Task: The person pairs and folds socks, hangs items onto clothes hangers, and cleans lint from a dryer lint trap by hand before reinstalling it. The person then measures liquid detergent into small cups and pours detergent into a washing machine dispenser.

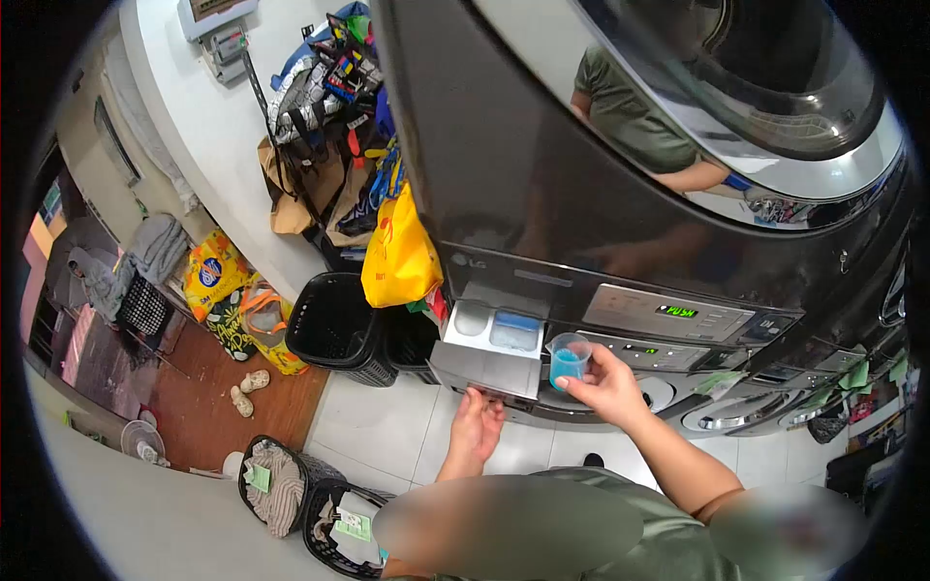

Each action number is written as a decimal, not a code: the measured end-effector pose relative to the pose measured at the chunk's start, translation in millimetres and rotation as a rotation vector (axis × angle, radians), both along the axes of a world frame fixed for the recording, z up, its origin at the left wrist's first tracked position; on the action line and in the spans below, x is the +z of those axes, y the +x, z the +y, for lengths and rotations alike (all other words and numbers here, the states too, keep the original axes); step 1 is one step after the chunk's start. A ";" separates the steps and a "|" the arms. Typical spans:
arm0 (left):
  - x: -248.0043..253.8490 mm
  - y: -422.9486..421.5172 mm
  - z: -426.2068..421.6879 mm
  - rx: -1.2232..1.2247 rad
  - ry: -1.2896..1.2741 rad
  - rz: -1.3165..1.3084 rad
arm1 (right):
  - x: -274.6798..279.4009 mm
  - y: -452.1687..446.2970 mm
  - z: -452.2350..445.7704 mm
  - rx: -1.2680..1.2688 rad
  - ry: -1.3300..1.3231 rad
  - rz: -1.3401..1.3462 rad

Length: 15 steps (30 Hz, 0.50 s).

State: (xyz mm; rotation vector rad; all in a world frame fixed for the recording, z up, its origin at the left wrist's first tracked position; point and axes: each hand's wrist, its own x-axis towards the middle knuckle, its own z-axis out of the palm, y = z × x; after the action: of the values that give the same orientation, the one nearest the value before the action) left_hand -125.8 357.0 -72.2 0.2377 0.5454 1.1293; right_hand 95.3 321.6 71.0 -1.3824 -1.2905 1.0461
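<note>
My right hand (608, 389) is closed around a small clear measuring cup (569, 351) with blue liquid in its lower part. The cup is just right of a pulled-out detergent drawer (484, 368) in the dark machine. Inside the drawer's white tray are a pale compartment (473, 320) and a blue-tinted one (514, 330). At the drawer's front lower edge, my left hand (475, 426) has its fingers curled against it, the tips partly hidden.
A display panel (676, 312) glows green above the cup. Black baskets (334, 320) and a yellow bag (399, 254) stand left of the machine. Laundry-filled baskets (276, 484) sit lower left on the floor. More machines (736, 412) line the right.
</note>
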 end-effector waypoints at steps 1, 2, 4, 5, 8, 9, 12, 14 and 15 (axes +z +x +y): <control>-1.1 -8.8 -9.4 -0.006 -0.025 0.028 | 4.7 -11.6 4.2 0.010 -0.056 0.079; -2.6 -17.1 -17.2 -0.036 -0.018 0.012 | -2.5 -18.8 11.3 0.020 -0.049 0.057; 1.1 -27.5 -33.9 -0.058 -0.035 0.023 | -15.1 -31.3 23.2 0.015 -0.045 -0.041; 4.8 -31.4 -41.0 -0.069 -0.040 0.028 | -14.0 -39.0 27.8 0.012 -0.039 -0.091; 10.5 -42.6 -56.4 -0.083 -0.065 0.058 | -5.4 -57.7 40.1 0.016 -0.216 -0.117; 10.8 -46.1 -60.7 -0.089 -0.062 0.059 | -7.6 -60.9 43.4 0.012 -0.270 -0.137; 1.7 -53.2 -72.7 -0.112 -0.002 0.061 | -12.4 -67.9 59.1 -0.013 -0.399 0.050; 2.9 -54.8 -76.5 -0.122 -0.012 0.076 | -1.8 -72.9 72.4 -0.049 -0.526 0.160; 1.2 -55.9 -76.4 -0.132 -0.003 0.086 | -0.6 -73.4 78.1 -0.097 -0.567 0.224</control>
State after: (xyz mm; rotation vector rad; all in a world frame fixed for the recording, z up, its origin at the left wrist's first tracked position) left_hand -181.7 280.5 -71.1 0.3167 0.5991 0.9939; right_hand 21.9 399.8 70.4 -1.6608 -0.7804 1.5227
